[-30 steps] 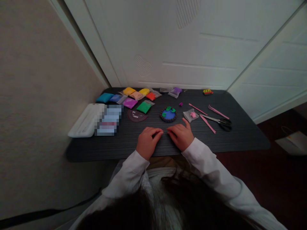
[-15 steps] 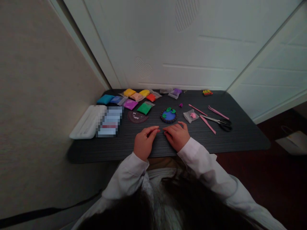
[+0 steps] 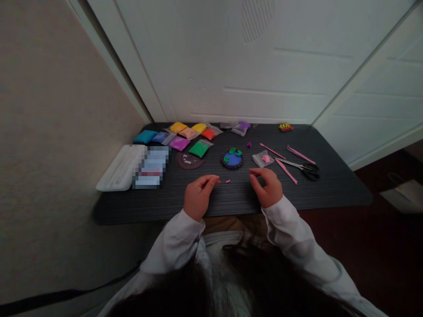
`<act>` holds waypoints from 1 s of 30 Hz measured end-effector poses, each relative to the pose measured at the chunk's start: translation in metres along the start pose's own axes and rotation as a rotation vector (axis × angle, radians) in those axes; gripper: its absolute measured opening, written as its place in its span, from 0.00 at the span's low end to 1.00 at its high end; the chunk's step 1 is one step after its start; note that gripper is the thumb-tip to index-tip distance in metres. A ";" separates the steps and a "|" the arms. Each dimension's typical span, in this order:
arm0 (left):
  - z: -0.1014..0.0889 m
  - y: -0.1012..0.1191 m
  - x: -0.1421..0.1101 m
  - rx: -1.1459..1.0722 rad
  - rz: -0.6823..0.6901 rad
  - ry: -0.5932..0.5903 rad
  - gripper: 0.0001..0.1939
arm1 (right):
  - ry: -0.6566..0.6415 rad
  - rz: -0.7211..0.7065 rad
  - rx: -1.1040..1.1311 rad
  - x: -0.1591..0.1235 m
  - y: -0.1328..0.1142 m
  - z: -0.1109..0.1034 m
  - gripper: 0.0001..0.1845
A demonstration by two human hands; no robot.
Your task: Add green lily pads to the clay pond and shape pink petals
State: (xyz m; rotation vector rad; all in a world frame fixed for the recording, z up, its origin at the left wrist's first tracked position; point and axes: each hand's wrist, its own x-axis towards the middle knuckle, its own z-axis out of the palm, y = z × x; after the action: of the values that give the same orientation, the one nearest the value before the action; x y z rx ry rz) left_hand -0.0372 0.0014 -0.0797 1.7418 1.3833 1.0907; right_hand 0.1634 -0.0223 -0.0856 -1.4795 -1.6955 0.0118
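Observation:
My left hand (image 3: 197,196) rests on the dark table (image 3: 324,193) with thumb and forefinger pinched together; a hint of pink shows at the tips, too small to name. A tiny pink clay bit (image 3: 228,181) lies on the table between my hands. My right hand (image 3: 269,188) hovers to the right of it, fingers curled and thumb against forefinger, just in front of a clear bag with pink clay (image 3: 263,158). What it pinches is hidden. Beyond the hands sits a round blue clay disc with green leaves (image 3: 232,159).
Several coloured clay bags (image 3: 188,134) lie at the back left, beside a dark round disc (image 3: 189,161), a white tray (image 3: 119,168) and a blurred card (image 3: 150,168). Scissors (image 3: 302,167) and pink tools (image 3: 286,171) lie to the right. A white door stands behind.
My hands were together, fingertips touching. The right hand has pulled away to the right and lifted, leaving a tiny pink bit on the table. The left hand has stayed put.

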 end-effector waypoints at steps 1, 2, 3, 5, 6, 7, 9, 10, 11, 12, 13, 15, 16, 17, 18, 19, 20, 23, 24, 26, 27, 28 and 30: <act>0.000 0.000 0.000 0.002 0.002 0.003 0.14 | 0.008 0.012 0.017 0.000 0.001 0.000 0.10; 0.000 0.000 -0.001 0.001 0.004 0.006 0.14 | 0.012 0.020 0.031 0.000 0.001 -0.001 0.10; 0.001 0.000 -0.001 -0.004 0.009 0.006 0.14 | 0.012 0.025 0.041 0.001 0.002 -0.001 0.10; 0.002 -0.001 -0.001 -0.022 0.024 0.001 0.13 | 0.017 0.031 0.053 0.001 0.002 0.000 0.10; 0.002 -0.001 -0.001 -0.034 0.030 -0.005 0.14 | 0.022 0.034 0.056 0.000 0.001 0.000 0.10; 0.003 -0.001 -0.002 -0.048 0.033 -0.011 0.14 | 0.025 0.039 0.059 0.000 0.001 0.000 0.10; 0.004 -0.001 -0.002 -0.076 0.033 -0.022 0.14 | 0.032 0.047 0.062 0.000 0.001 0.000 0.11; 0.004 -0.001 -0.002 -0.091 0.029 -0.025 0.15 | 0.035 0.051 0.063 0.000 0.001 0.000 0.11; 0.004 -0.001 -0.002 -0.104 0.024 -0.030 0.15 | 0.036 0.053 0.066 0.000 0.001 0.000 0.11; 0.005 0.000 -0.002 -0.114 0.018 -0.034 0.14 | 0.036 0.054 0.067 0.000 0.001 0.000 0.11; 0.005 0.000 -0.002 -0.125 0.012 -0.036 0.14 | 0.035 0.055 0.069 0.000 0.001 -0.001 0.11; 0.006 0.000 -0.002 -0.142 -0.003 -0.041 0.13 | 0.033 0.057 0.072 0.001 0.001 -0.001 0.10; 0.006 0.000 -0.002 -0.144 -0.010 -0.040 0.12 | 0.033 0.057 0.072 0.001 0.001 0.000 0.10; 0.006 0.000 -0.002 -0.138 -0.014 -0.035 0.12 | 0.034 0.057 0.072 0.001 0.001 0.000 0.10; 0.006 0.000 -0.002 -0.123 -0.017 -0.028 0.11 | 0.036 0.056 0.073 0.001 0.001 0.000 0.10; 0.006 -0.001 -0.002 -0.102 -0.017 -0.020 0.11 | 0.038 0.054 0.074 0.001 0.002 0.000 0.10; 0.006 -0.001 -0.002 -0.081 -0.017 -0.011 0.11 | 0.039 0.052 0.075 0.001 0.002 0.000 0.10; 0.006 0.000 -0.002 -0.042 -0.016 0.005 0.12 | 0.038 0.049 0.078 0.000 0.002 0.001 0.10; 0.005 0.000 -0.002 -0.035 -0.016 0.007 0.12 | 0.039 0.049 0.079 0.000 0.002 0.000 0.10; 0.004 0.001 -0.002 -0.028 -0.009 -0.003 0.12 | 0.041 0.044 0.076 0.000 0.001 -0.001 0.10; 0.004 0.002 -0.002 -0.030 0.000 -0.015 0.11 | 0.044 0.035 0.071 0.000 0.001 -0.001 0.10; 0.004 0.003 -0.002 -0.036 0.010 -0.029 0.11 | 0.049 0.017 0.065 0.000 0.000 -0.002 0.10; 0.004 0.005 -0.002 -0.055 0.026 -0.057 0.12 | 0.054 -0.045 0.057 -0.001 -0.004 -0.002 0.09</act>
State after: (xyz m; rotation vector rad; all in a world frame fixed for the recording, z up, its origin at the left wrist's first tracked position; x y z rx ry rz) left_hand -0.0318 -0.0015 -0.0779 1.7418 1.2882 1.0748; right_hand 0.1607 -0.0249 -0.0827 -1.3876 -1.6717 -0.0037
